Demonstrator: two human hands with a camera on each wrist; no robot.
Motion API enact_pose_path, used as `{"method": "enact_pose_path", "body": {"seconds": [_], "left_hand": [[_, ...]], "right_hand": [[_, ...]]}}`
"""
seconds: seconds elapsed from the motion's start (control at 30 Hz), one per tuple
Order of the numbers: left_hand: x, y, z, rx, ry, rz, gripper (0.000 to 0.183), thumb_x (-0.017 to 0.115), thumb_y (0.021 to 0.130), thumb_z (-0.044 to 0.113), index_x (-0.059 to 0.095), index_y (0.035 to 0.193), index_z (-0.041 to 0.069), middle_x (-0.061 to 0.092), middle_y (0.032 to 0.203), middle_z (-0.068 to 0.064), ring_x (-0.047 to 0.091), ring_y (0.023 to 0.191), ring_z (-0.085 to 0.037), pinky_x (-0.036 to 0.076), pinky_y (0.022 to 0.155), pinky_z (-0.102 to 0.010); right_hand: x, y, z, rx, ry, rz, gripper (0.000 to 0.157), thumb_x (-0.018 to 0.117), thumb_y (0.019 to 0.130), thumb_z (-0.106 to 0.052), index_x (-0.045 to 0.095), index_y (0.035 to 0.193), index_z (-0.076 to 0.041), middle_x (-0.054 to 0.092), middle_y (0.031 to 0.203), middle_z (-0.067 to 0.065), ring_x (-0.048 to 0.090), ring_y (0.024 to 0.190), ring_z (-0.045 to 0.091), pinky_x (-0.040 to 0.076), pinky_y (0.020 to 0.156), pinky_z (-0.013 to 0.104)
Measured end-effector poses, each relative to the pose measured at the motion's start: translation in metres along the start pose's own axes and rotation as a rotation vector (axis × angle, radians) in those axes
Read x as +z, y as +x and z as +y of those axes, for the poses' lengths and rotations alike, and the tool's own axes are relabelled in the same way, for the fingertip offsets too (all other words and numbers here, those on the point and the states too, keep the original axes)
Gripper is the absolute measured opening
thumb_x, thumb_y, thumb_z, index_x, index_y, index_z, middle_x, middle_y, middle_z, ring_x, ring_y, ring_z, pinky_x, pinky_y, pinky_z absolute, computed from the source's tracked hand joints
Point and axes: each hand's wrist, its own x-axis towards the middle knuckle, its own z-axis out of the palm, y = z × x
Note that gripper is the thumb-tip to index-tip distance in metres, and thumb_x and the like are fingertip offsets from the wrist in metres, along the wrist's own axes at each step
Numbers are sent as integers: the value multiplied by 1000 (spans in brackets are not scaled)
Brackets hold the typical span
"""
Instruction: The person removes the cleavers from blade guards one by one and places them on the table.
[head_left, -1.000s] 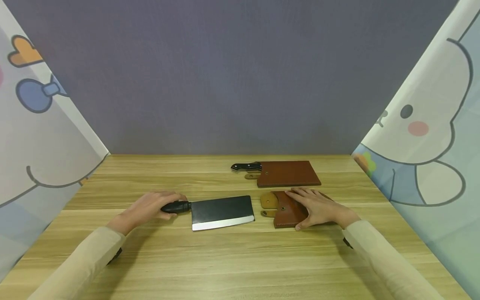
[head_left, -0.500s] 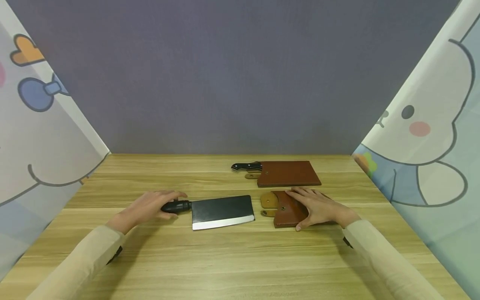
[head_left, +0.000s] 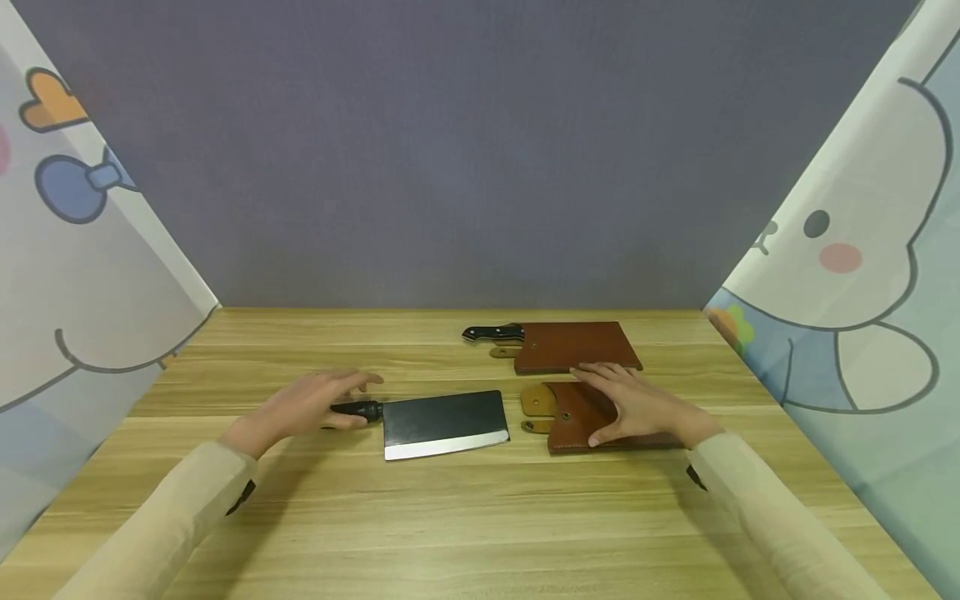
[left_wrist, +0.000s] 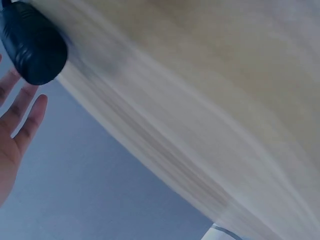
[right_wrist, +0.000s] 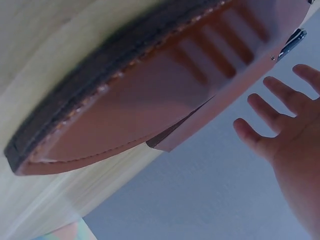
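Observation:
A cleaver [head_left: 442, 423] with a black blade, bright cutting edge and black handle lies flat on the table, left of centre. My left hand [head_left: 318, 402] is spread just over its handle, thumb and fingers apart. In the left wrist view the handle end [left_wrist: 35, 45] shows in front of loose fingers [left_wrist: 31, 120]. To the right lies a brown leather knife sheath [head_left: 573, 417] with tan straps towards the cleaver. My right hand [head_left: 637, 406] hovers over it, fingers spread. In the right wrist view, a gap separates those fingers [right_wrist: 267, 112] from the stitched leather.
Behind the sheath, a second cleaver sits in a brown leather sheath [head_left: 573, 348], its black riveted handle [head_left: 491, 333] pointing left. A grey panel [head_left: 465, 167] rises behind the wooden table [head_left: 450, 525]. Cartoon-printed cloths hang on both sides.
My left hand has let go of the cleaver handle and lifted slightly, fingers opening. My right hand has risen off the sheath, moving a little away from me. Cleaver and sheaths stay put.

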Motion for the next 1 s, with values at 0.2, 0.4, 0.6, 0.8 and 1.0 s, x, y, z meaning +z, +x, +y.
{"method": "enact_pose_path", "body": {"seconds": [0.2, 0.4, 0.6, 0.8, 1.0], "left_hand": [[0, 11, 3, 18, 33, 11, 55, 64, 84, 37, 48, 131, 14, 65, 107, -1, 63, 93, -19, 51, 77, -39], [5, 24, 11, 19, 71, 34, 53, 65, 83, 37, 50, 130, 16, 61, 117, -2, 61, 98, -21, 48, 85, -45], [12, 39, 19, -15, 88, 41, 54, 64, 84, 37, 49, 130, 15, 57, 124, -5, 56, 109, -27, 43, 93, -51], [17, 57, 27, -36, 124, 42, 54, 63, 84, 39, 49, 131, 14, 57, 124, -8, 53, 114, -31, 41, 95, -51], [21, 77, 33, -68, 126, 50, 53, 62, 85, 39, 49, 130, 15, 56, 124, -8, 53, 114, -32, 40, 95, -55]], "right_hand": [[-3, 4, 0, 6, -7, 44, 98, 73, 66, -54, 31, 142, -9, 34, 143, 16, 33, 128, 37, 28, 96, 65], [-3, 10, 2, 11, -7, 78, 93, 72, 69, -53, 33, 142, -10, 36, 142, 14, 34, 127, 35, 28, 97, 63], [-3, 18, 6, 21, -10, 111, 87, 71, 72, -50, 35, 140, -9, 39, 140, 13, 36, 126, 35, 27, 96, 65], [-3, 26, 9, 27, -8, 136, 83, 72, 73, -47, 37, 139, -9, 41, 138, 14, 38, 124, 36, 28, 96, 66], [-6, 36, 13, 50, -6, 127, 82, 69, 75, -49, 38, 139, -9, 42, 138, 15, 37, 126, 37, 28, 96, 66]]}}
